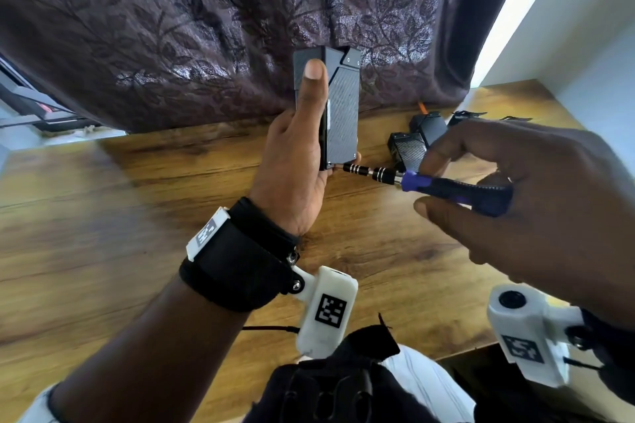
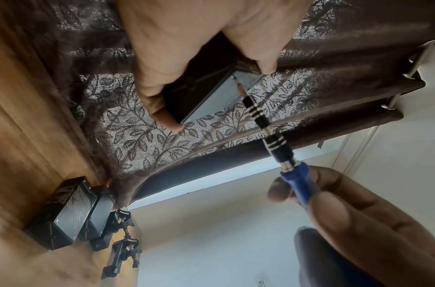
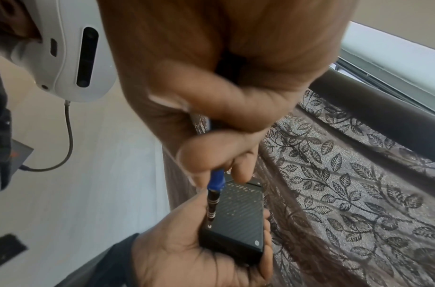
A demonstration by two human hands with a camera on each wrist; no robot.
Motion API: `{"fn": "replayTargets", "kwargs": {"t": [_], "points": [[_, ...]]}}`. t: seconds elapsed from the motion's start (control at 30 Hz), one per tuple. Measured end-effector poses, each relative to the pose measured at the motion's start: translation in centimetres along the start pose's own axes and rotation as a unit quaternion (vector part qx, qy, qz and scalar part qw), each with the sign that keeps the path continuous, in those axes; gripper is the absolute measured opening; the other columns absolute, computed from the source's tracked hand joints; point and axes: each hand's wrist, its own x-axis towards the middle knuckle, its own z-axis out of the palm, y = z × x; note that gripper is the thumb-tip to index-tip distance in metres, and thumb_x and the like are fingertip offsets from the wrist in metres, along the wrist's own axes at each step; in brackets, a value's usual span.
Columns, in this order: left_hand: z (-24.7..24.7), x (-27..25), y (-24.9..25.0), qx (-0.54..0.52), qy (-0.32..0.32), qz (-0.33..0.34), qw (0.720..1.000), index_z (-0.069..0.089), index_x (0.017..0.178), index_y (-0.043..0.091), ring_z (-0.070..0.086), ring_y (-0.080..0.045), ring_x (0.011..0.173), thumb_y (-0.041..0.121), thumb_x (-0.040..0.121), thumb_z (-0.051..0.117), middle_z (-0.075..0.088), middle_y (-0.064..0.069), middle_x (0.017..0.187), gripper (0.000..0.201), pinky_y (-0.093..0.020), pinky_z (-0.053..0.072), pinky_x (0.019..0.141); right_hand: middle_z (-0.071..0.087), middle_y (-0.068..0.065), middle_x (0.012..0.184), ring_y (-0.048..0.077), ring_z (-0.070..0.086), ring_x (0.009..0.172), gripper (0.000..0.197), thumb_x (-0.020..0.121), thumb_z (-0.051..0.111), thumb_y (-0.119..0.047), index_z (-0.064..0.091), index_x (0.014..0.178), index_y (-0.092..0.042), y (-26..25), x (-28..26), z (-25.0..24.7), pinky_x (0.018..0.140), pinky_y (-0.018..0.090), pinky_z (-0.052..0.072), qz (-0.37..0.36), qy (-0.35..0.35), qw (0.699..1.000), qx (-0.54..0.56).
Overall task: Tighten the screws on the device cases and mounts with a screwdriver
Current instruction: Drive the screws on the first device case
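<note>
1. Your left hand is gripping the black carbon-weave rectangular device case upright above the wooden table, thumb pressing along its face.
2. Your right hand is pinching the blue-and-black precision screwdriver, whose tip is sitting at the case's 6 o'clock corner screw.
3. Two more black cases and black mounts are waiting at 2 o'clock; whether their screws are tight, I cannot tell, so most work is probably remaining.

We see a wooden bench; 2 black device cases and black mounts lie near its far right corner.
</note>
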Motion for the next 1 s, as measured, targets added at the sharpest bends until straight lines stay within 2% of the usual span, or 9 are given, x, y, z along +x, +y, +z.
{"fn": "replayTargets", "kwargs": {"t": [0.1,0.23,0.4,0.5,0.57,0.63,0.8,0.9,1.0], "points": [[0.0,-0.2,-0.3,0.006,-0.002,-0.004,1.000,0.071,0.109,0.018,0.061,-0.021,0.088,0.052,0.105,0.042,0.066,-0.003,0.091,0.045,-0.043,0.051,0.078,0.064,-0.018,0.060,-0.014,0.060,0.062,0.014,0.082,0.079,-0.043,0.074,0.080,-0.030,0.2,0.0,0.1,0.061,0.009,0.047,-0.010,0.023,1.000,0.010],[-0.1,-0.3,-0.4,0.001,-0.002,-0.007,1.000,0.070,0.109,0.017,0.059,-0.023,0.089,0.052,0.105,0.042,0.064,-0.005,0.093,0.045,-0.045,0.049,0.079,0.059,-0.014,0.045,-0.012,0.055,0.042,0.040,0.094,0.063,-0.052,0.072,0.069,-0.022,0.2,0.3,0.1,0.055,0.009,0.045,-0.001,0.020,1.000,0.003],[-0.5,0.0,-0.6,0.005,-0.009,-0.005,1.000,0.068,0.117,0.015,0.060,-0.022,0.092,0.054,0.105,0.041,0.064,-0.005,0.098,0.050,-0.045,0.052,0.082,0.061,-0.028,0.078,-0.018,0.058,0.079,0.030,0.069,0.083,-0.037,0.063,0.090,-0.030,0.5,0.5,0.0,0.066,-0.002,0.040,-0.009,-0.026,0.999,-0.032],[-0.4,0.1,-0.7,0.006,-0.008,-0.007,1.000,0.068,0.119,0.014,0.061,-0.021,0.092,0.054,0.105,0.041,0.065,-0.005,0.098,0.050,-0.044,0.052,0.082,0.061,-0.020,0.070,-0.008,0.063,0.075,0.019,0.072,0.081,-0.026,0.067,0.082,-0.030,1.1,0.3,0.2,0.060,0.003,0.044,-0.007,-0.002,1.000,-0.017],[-0.4,0.1,-0.7,0.007,-0.010,-0.006,1.000,0.068,0.120,0.014,0.061,-0.021,0.092,0.054,0.105,0.041,0.065,-0.003,0.097,0.050,-0.043,0.052,0.082,0.064,-0.015,0.062,-0.006,0.062,0.054,0.011,0.078,0.078,-0.034,0.069,0.076,-0.030,1.0,0.2,0.4,0.056,0.012,0.048,-0.003,0.019,1.000,0.006],[-0.5,0.1,-0.6,0.006,-0.011,-0.010,1.000,0.067,0.123,0.013,0.062,-0.020,0.093,0.054,0.105,0.040,0.066,-0.003,0.099,0.052,-0.042,0.053,0.082,0.063,-0.012,0.050,-0.004,0.057,0.036,0.030,0.090,0.063,-0.045,0.068,0.068,-0.026,1.0,0.1,0.5,0.051,0.015,0.049,0.002,0.018,1.000,0.019],[-1.0,0.2,-1.0,-0.006,-0.006,-0.021,1.000,0.063,0.129,0.014,0.063,-0.022,0.097,0.056,0.104,0.038,0.065,-0.007,0.108,0.054,-0.042,0.056,0.086,0.064,-0.008,0.050,0.012,0.058,0.031,0.041,0.081,0.059,-0.056,0.069,0.064,-0.020,1.5,0.8,0.0,0.032,0.025,0.045,0.051,-0.033,0.992,0.107],[-1.7,0.2,-1.4,-0.023,0.001,-0.039,0.999,0.063,0.127,0.017,0.062,-0.021,0.098,0.056,0.106,0.035,0.064,-0.008,0.112,0.053,-0.042,0.056,0.087,0.062,0.002,0.046,0.021,0.057,0.030,0.042,0.076,0.063,-0.058,0.068,0.064,-0.018,3.0,1.1,-0.8,0.032,0.024,0.044,0.052,-0.024,0.990,0.128],[-2.6,0.0,-1.8,-0.049,-0.003,-0.051,0.997,0.060,0.131,0.014,0.060,-0.027,0.100,0.058,0.107,0.030,0.060,-0.015,0.113,0.059,-0.051,0.055,0.095,0.055,0.016,0.048,0.032,0.052,0.030,0.068,0.072,0.065,-0.078,0.068,0.074,-0.011,4.8,1.3,-1.5,0.034,0.026,0.042,0.076,0.002,0.979,0.190]]}}
